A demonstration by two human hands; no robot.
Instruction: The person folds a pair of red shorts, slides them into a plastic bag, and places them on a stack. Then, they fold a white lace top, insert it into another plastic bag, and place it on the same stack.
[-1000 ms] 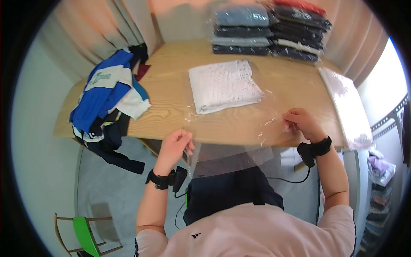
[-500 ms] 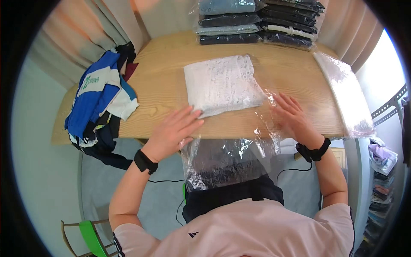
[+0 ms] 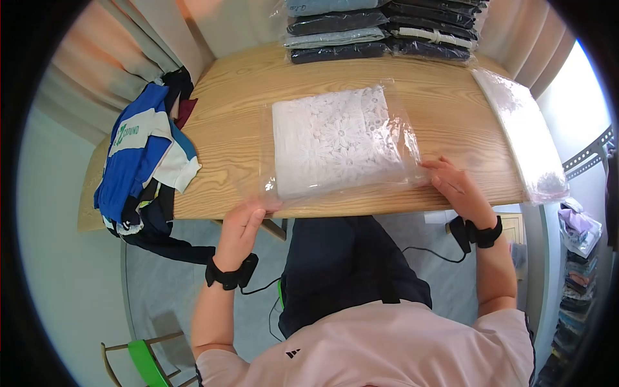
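Observation:
A folded white lace garment (image 3: 335,142) lies flat on the wooden table inside a clear plastic bag (image 3: 407,138). At the bag's near left corner is my left hand (image 3: 242,222), fingers together, closed on the plastic. My right hand (image 3: 454,187) is at the near right corner, its fingertips pressed together on the bag's edge. The bag's near edge runs between both hands, along the table's front edge.
Bagged folded clothes stand in two stacks (image 3: 338,35) at the back. Loose clothes, a blue and white top (image 3: 132,138) among them, lie at the left. Flat clear bags (image 3: 522,129) lie at the right. A green chair (image 3: 147,364) stands lower left.
The bag's near part, which hung over the table's edge, now lies on the tabletop. My left hand has moved down and left to its corner, and my right hand slightly down and right.

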